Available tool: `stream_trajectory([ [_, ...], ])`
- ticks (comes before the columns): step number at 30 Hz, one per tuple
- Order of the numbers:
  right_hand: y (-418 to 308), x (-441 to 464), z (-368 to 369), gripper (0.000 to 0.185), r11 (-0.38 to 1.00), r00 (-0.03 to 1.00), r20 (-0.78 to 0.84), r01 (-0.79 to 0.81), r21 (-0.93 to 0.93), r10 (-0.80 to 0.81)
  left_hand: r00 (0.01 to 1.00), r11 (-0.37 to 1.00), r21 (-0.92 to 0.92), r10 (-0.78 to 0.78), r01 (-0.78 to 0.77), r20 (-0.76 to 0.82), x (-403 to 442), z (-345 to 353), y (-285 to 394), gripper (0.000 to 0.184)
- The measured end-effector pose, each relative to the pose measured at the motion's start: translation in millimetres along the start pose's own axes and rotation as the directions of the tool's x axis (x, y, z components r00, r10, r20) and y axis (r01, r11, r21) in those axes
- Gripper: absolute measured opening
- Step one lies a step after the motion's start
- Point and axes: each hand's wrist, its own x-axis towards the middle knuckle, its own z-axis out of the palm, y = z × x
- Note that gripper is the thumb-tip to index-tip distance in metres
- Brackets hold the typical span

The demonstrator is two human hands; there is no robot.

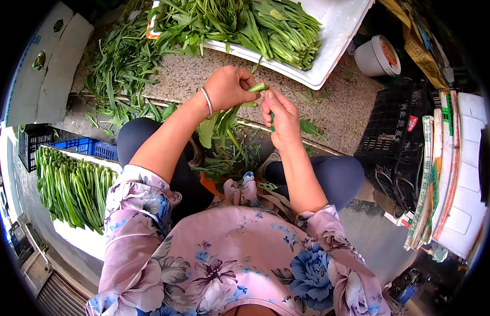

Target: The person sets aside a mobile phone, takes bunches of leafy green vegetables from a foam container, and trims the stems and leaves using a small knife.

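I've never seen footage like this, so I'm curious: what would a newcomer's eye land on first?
Probably the bare hands mid-picture: the left hand, a silvery bangle at its wrist, holds green stems, and the right hand meets their tip. Next, the leafy bundles in the white tray beyond, and the packed green stalks at far left.

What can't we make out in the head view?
All head view:
- Green object in right hand: mostly covered by the fingers; type unclear.
- Stalk bunch in left hand: upper part covered by that hand; count unclear.
- White foam tray: far side cut off by top edge.
- White bucket: contents hidden by lid; lid print too small.
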Motion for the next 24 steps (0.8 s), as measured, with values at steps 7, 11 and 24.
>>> stream_trajectory([
  [7, 28, 1, -21, 0.024, 0.998, 0.996, -0.083, 0.022, -0.061, -0.027, 0.997, 0.996, -0.087, -0.028, 0.035, 0.076, -4, -1, 2, 0.021],
  [11, 26, -2, -28, 0.024, 0.977, 0.976, -0.16, -0.171, -0.126, 0.15, 0.987, 0.976, -0.171, -0.112, 0.131, 0.118, -2, -2, -7, 0.02],
  [24, 1, 42, -19, 0.027, 0.961, 0.953, 0.259, -0.086, -0.261, 0.156, 0.819, 0.766, -0.363, -0.354, 0.531, 0.452, -11, -26, 16, 0.036],
])
